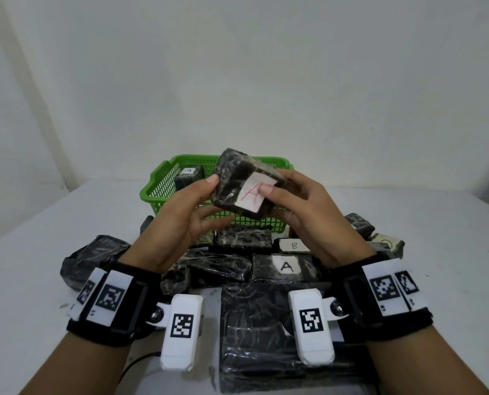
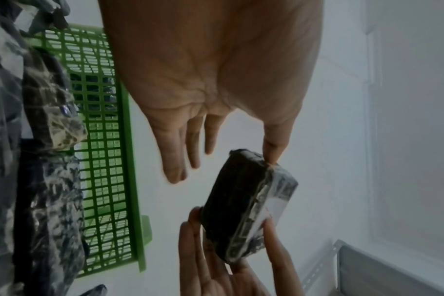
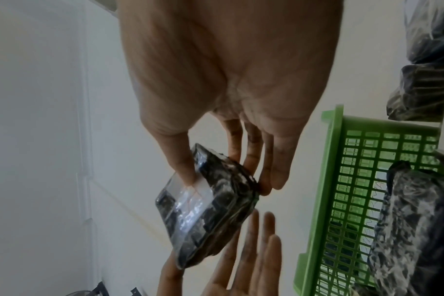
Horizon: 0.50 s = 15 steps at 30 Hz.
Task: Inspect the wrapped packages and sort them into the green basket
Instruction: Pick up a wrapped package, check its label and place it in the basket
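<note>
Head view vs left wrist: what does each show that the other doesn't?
Head only: the labels, a red A on the held package, B on a table package, A on the package in the green basket. Left wrist only: the held package's plain dark back face. Both: the right hand pinching it, the left hand touching its edge with the thumb, the basket.

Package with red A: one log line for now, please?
package outside green basket | right hand pinches it | left hand touches it
</note>
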### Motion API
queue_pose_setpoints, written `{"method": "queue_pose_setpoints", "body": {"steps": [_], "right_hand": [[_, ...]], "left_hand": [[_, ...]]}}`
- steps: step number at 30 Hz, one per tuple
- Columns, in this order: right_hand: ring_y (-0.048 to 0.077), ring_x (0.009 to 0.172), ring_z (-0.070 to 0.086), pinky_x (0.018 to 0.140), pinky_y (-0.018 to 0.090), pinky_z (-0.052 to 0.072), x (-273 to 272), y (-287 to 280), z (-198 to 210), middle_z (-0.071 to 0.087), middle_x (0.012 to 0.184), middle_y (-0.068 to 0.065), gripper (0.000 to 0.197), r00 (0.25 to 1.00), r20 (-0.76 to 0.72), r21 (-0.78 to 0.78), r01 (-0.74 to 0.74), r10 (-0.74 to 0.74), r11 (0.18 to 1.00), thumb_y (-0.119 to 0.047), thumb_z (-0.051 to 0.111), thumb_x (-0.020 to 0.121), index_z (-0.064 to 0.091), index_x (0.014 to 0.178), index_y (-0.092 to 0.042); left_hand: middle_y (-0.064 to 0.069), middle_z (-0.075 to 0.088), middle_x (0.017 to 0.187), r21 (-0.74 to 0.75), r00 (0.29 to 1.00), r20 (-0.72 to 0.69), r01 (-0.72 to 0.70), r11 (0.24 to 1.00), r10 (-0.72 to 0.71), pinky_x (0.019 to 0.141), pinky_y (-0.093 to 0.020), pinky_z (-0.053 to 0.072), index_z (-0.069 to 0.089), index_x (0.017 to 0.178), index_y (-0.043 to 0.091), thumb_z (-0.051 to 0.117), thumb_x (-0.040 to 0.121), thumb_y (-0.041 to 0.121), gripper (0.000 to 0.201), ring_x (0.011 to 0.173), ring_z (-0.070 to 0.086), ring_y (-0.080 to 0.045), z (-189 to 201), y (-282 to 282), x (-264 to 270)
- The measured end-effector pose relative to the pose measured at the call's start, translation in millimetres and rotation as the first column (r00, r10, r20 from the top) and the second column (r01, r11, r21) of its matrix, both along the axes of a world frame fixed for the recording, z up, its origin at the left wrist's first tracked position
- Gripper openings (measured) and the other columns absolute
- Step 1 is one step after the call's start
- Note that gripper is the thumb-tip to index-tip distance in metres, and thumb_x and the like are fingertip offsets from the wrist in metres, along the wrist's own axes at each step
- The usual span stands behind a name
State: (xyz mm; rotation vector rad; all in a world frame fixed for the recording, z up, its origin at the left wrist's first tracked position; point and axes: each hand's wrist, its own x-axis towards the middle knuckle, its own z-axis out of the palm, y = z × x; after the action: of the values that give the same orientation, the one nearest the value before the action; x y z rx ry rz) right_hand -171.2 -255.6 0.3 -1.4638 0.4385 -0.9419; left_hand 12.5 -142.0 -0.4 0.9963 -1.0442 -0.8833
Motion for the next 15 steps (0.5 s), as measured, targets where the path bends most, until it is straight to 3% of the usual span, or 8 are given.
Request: {"method": "queue_pose_setpoints", "body": {"steps": [3,8,11,13,15], "right_hand": [[0.028,0.115,0.073,0.097,0.047,0.06,-1.1,0.2,0.5,0.07,0.128,0.018,0.058,0.998,-0.027,0.016,0.048,-0.048,0.999,-0.033,0.085,0.077,0.067,0.127,-0.009],[0.028,0.113,0.073,0.101,0.052,0.058,2.8,-1.5,-3.0,0.075,0.121,0.014,0.051,0.993,-0.089,0.033,0.079,-0.076,0.996,-0.035,0.085,0.081,0.069,0.122,-0.008],[0.023,0.109,0.075,0.096,0.044,0.061,3.4,-0.2,0.2,0.078,0.117,0.007,0.04,0.993,-0.098,0.044,0.077,-0.072,0.996,-0.027,0.079,0.091,0.067,0.125,-0.009],[0.022,0.108,0.076,0.087,0.034,0.062,3.4,0.6,3.7,0.079,0.114,0.005,0.037,0.992,-0.104,0.051,0.076,-0.07,0.996,-0.028,0.075,0.095,0.067,0.125,-0.01],[0.022,0.107,0.076,0.083,0.032,0.061,4.4,0.1,7.7,0.079,0.113,0.005,0.039,0.989,-0.119,0.042,0.091,-0.085,0.995,-0.031,0.075,0.094,0.068,0.126,-0.009]], "left_hand": [[-0.005,0.068,0.136,-0.105,0.99,0.052,-0.129,0.986,0.134,0.095,-0.037,0.056,0.055,0.143,0.015,0.058,0.095,0.03,0.05,0.128,0.063,-0.025,0.1,-0.7,2.3],[0.003,0.073,0.126,-0.14,0.945,0.223,-0.212,0.967,0.239,0.094,-0.032,0.059,0.066,0.134,0.025,0.077,0.086,0.032,0.05,0.114,0.072,-0.013,-0.7,2.7,-4.8],[0.006,0.077,0.117,-0.139,0.941,0.205,-0.244,0.96,0.269,0.085,-0.026,0.061,0.069,0.124,0.026,0.073,0.078,0.03,0.046,0.103,0.075,-0.01,-0.9,0.5,-7.3],[0.003,0.078,0.112,-0.125,0.949,0.143,-0.263,0.956,0.28,0.082,-0.026,0.062,0.071,0.117,0.026,0.074,0.077,0.028,0.04,0.1,0.076,-0.011,0.5,-2.0,-7.4],[0.002,0.078,0.111,-0.099,0.954,0.096,-0.274,0.957,0.284,0.079,-0.026,0.062,0.071,0.113,0.024,0.074,0.076,0.028,0.037,0.099,0.076,-0.011,2.7,-4.7,-7.6]]}}
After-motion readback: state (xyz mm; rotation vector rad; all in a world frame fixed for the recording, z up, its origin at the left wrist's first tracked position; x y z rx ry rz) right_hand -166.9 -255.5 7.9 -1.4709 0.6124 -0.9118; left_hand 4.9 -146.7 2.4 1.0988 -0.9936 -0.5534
